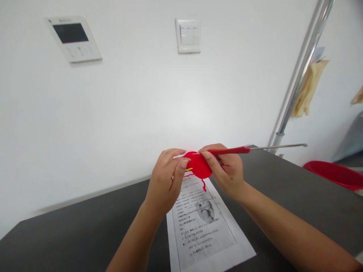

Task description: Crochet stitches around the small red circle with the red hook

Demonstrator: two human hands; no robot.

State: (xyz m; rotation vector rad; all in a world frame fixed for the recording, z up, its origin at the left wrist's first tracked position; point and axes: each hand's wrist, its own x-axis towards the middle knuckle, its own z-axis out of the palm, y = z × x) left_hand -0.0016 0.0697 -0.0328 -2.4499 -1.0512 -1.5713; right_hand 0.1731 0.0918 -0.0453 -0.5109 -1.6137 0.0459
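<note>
A round red crocheted piece (202,168) is held up between my two hands above the table. My left hand (168,174) pinches its left edge between thumb and fingers. A short yellow strip (188,169) shows by the left thumb; I cannot make out what it is. With thumb and fingers, my right hand (225,166) grips a red-handled crochet hook (232,150). One thin metal end lies against the top of the red piece, and a longer metal shaft points right. A loose red yarn tail (203,185) hangs below the piece.
Under my hands, a printed sheet (195,230) with text and a picture lies on the dark table (283,196). White wall rises behind, with a panel (74,39) and a switch (188,36). At right are a metal pole (301,75), hanging yellowish gloves (307,90) and a red basin (334,173).
</note>
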